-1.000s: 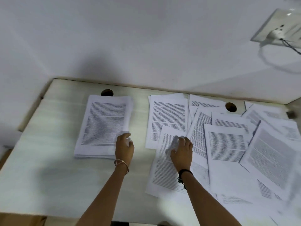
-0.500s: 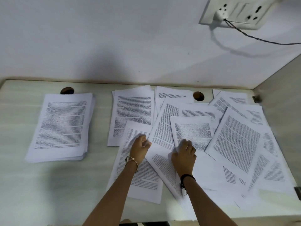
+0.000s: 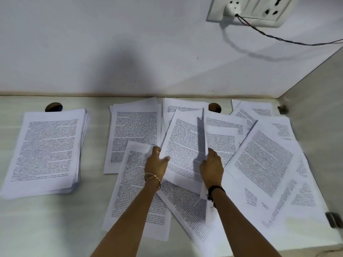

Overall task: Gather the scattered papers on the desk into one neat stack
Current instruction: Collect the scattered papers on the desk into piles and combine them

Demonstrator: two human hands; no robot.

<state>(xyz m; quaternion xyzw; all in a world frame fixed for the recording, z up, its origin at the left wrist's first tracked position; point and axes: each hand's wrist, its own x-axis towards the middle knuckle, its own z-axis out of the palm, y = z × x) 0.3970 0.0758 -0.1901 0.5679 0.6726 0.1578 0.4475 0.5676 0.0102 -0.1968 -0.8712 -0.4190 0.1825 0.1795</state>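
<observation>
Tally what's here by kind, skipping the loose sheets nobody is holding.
Neat stack of white printed papers: 1
White printed sheets in hand, tilted sheet and edge-on sheet: 2
Round brown cable holes in pale desk: 2
White wall socket plate: 1
Dark cable: 1
Left hand and right hand: 2
Wrist bands, gold bangle and black band: 2
Total: 11

Two bare forearms, thin gold bangle (image 3: 152, 179) on left wrist, black cord bracelet (image 3: 213, 191) on right wrist
</observation>
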